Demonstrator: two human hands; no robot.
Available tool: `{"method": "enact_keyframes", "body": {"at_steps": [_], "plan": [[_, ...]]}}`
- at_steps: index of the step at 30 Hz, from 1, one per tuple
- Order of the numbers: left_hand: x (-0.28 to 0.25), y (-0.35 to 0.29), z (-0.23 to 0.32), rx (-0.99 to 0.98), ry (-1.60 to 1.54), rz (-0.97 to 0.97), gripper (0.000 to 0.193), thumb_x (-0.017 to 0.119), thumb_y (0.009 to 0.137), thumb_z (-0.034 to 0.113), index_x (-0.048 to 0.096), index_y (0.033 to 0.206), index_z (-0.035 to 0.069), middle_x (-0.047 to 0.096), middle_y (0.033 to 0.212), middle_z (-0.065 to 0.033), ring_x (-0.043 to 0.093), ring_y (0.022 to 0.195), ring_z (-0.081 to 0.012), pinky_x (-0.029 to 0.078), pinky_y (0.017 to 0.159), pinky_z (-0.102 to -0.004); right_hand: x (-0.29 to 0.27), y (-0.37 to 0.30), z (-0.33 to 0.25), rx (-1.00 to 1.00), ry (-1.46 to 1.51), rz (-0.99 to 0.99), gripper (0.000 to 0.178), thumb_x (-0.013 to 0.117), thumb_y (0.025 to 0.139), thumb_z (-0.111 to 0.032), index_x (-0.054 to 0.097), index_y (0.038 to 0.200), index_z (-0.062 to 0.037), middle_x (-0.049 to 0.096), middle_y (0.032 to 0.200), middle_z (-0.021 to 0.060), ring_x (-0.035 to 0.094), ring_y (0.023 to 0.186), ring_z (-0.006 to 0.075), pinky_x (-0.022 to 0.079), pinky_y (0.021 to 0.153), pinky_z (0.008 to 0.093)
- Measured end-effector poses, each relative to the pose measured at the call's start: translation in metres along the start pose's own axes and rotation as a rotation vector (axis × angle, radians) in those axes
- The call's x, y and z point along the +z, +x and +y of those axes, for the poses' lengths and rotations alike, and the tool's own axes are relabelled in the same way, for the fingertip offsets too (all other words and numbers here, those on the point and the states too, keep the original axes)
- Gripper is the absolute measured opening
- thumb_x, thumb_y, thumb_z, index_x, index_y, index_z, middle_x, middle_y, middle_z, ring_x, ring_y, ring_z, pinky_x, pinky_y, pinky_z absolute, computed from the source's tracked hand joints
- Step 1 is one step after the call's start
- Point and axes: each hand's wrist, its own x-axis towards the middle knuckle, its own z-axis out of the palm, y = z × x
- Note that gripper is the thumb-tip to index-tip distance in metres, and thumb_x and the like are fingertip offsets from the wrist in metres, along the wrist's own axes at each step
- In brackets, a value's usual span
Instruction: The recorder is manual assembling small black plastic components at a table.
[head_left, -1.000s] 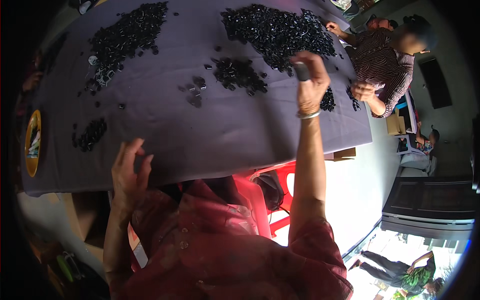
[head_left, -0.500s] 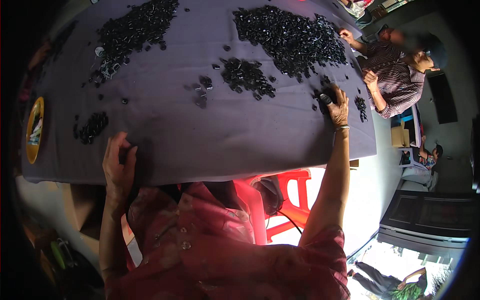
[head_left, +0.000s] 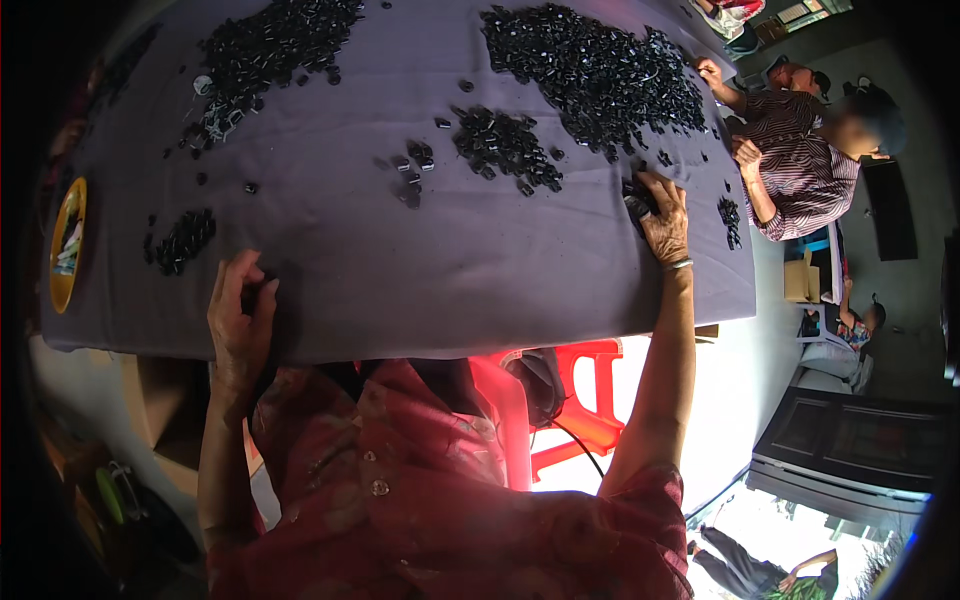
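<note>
Just beyond right hand (head_left: 664,218): heap of small black pieces (head_left: 600,85).

The person wears a deep red shirt (head_left: 450,530) patterned with faint, paler blotches. Shiny round buttons (head_left: 379,488) run down the shirt's front. The shirt's right sleeve (head_left: 650,510) is short and wide. Well beyond the shirt, the right hand (head_left: 665,222) has a narrow silver-coloured bracelet (head_left: 678,264) at its wrist.

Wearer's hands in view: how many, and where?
2: left hand at the near edge of the tablecloth; right hand just nearer than the big right-side black heap. Some fingers partly hidden.
</note>
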Motion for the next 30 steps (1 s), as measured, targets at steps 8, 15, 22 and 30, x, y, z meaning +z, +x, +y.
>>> {"method": "enact_keyframes", "body": {"at_steps": [8, 15, 22, 30], "plan": [[-0.012, -0.005, -0.006, 0.166, 0.236, -0.068, 0.042, 0.067, 0.077, -0.005, 0.056, 0.117, 0.003, 0.052, 0.108, -0.0160, 0.055, 0.093, -0.0329, 0.047, 0.078, -0.0403, -0.003, 0.001, -0.035, -0.061, 0.099, -0.027, 0.039, 0.068, 0.081, -0.019, 0.063, 0.118, -0.0085, 0.061, 0.121, 0.0099, 0.054, 0.107, 0.0320, 0.044, 0.094, 0.0370], [-0.017, -0.013, -0.015, 0.117, 0.326, -0.047, 0.035, 0.069, 0.076, -0.001, 0.057, 0.108, 0.004, 0.052, 0.109, -0.0161, 0.053, 0.097, -0.0358, 0.046, 0.081, -0.0431, 0.002, 0.003, -0.068, -0.131, 0.191, -0.066, 0.041, 0.072, 0.080, -0.025, 0.064, 0.117, -0.0082, 0.060, 0.122, 0.0096, 0.052, 0.107, 0.0318, 0.044, 0.094, 0.0375], [-0.017, -0.010, -0.012, 0.115, 0.310, -0.035, 0.033, 0.070, 0.077, 0.003, 0.057, 0.108, 0.005, 0.052, 0.109, -0.0154, 0.053, 0.095, -0.0358, 0.046, 0.080, -0.0433, 0.003, 0.006, -0.102, -0.219, 0.262, -0.112, 0.042, 0.072, 0.079, -0.028, 0.065, 0.114, -0.0076, 0.060, 0.121, 0.0107, 0.052, 0.105, 0.0328, 0.045, 0.092, 0.0383], [-0.018, -0.010, -0.011, 0.110, 0.296, -0.042, 0.033, 0.069, 0.078, 0.003, 0.058, 0.108, 0.005, 0.052, 0.109, -0.0152, 0.052, 0.096, -0.0366, 0.044, 0.082, -0.0438, 0.009, 0.004, -0.132, -0.285, 0.348, -0.146, 0.041, 0.076, 0.074, -0.027, 0.066, 0.109, -0.0076, 0.060, 0.115, 0.0106, 0.053, 0.104, 0.0323, 0.046, 0.090, 0.0386]]}}
